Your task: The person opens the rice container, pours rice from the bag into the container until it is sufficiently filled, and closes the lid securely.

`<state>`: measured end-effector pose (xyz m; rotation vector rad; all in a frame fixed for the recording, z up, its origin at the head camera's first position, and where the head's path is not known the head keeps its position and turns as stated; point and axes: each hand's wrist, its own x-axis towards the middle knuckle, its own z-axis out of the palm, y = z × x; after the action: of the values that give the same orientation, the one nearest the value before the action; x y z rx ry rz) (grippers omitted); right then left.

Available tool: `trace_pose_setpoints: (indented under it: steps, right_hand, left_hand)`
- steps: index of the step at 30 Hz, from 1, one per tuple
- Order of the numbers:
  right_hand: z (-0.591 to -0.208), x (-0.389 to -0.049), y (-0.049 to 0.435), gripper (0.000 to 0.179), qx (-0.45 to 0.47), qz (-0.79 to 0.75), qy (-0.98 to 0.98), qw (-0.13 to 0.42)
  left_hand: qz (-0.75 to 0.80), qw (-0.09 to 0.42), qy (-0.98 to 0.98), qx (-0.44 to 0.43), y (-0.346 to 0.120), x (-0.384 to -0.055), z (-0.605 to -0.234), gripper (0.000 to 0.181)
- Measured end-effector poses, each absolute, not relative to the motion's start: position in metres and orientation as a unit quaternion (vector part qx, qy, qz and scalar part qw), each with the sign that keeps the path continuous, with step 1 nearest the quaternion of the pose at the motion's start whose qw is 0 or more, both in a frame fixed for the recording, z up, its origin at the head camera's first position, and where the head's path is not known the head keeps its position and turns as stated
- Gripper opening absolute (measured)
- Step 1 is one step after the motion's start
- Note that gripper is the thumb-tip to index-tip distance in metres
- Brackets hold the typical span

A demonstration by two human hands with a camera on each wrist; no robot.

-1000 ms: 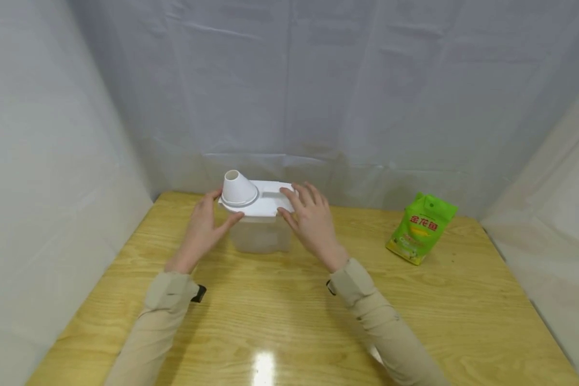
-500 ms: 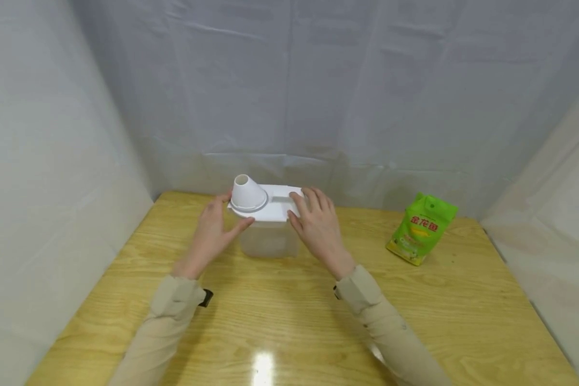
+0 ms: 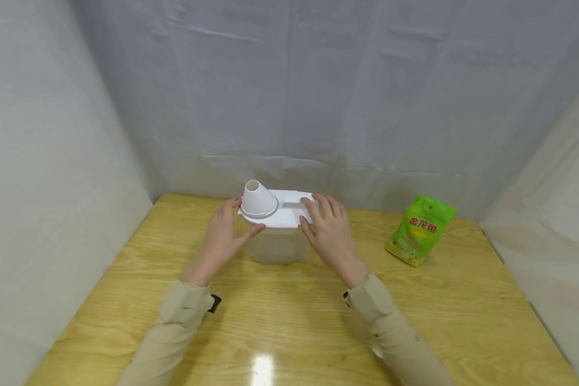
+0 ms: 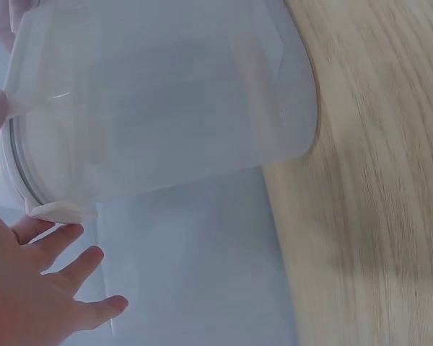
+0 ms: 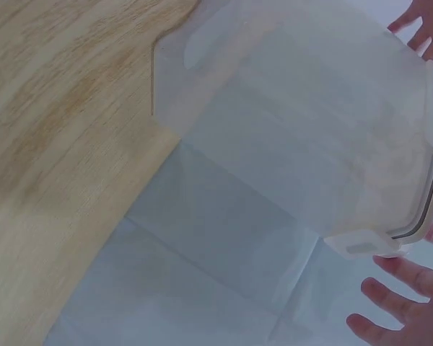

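Your left hand (image 3: 220, 236), fingers splayed, grips the left end of a white plastic lid (image 3: 287, 216), a hollow cone (image 3: 259, 201) on it, atop a translucent container (image 3: 277, 246) on the wood-grained table (image 3: 280, 316). Your right hand (image 3: 331, 230), fingers bent, grips the right end. Farther right, a green packet (image 3: 418, 233) reads "金龙鱼" in red.

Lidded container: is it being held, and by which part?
The translucent container is held by its white lid: left hand at the cone end, right hand at the opposite end.
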<state>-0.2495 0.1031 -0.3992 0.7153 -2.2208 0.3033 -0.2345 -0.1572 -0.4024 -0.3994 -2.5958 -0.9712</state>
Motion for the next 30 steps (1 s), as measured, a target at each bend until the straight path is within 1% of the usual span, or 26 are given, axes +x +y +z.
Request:
trace_pose_setpoints:
  steps: [6,14,22,30]
  right_hand:
    - [-0.402,-0.244,0.112,0.035,0.276,0.133,-0.872,0.382]
    - [-0.402,-0.242,0.120,0.035,0.271,0.139,-0.870,0.388]
    - [-0.404,-0.240,0.126,0.036,0.274,0.137,-0.863,0.402]
    - [-0.403,-0.233,0.136,0.038,0.264,0.147,-0.874,0.382]
  left_hand:
    - [-0.341,0.163,-0.915,-0.142,-0.149,-0.231,-0.404,0.093]
    - [-0.330,0.185,-0.914,-0.149,-0.139,-0.231,-0.408,0.093]
    - [-0.278,0.189,-0.930,-0.148,-0.130,-0.224,-0.411,0.092]
    - [-0.251,0.189,-0.936,-0.157,-0.122,-0.220,-0.408,0.087]
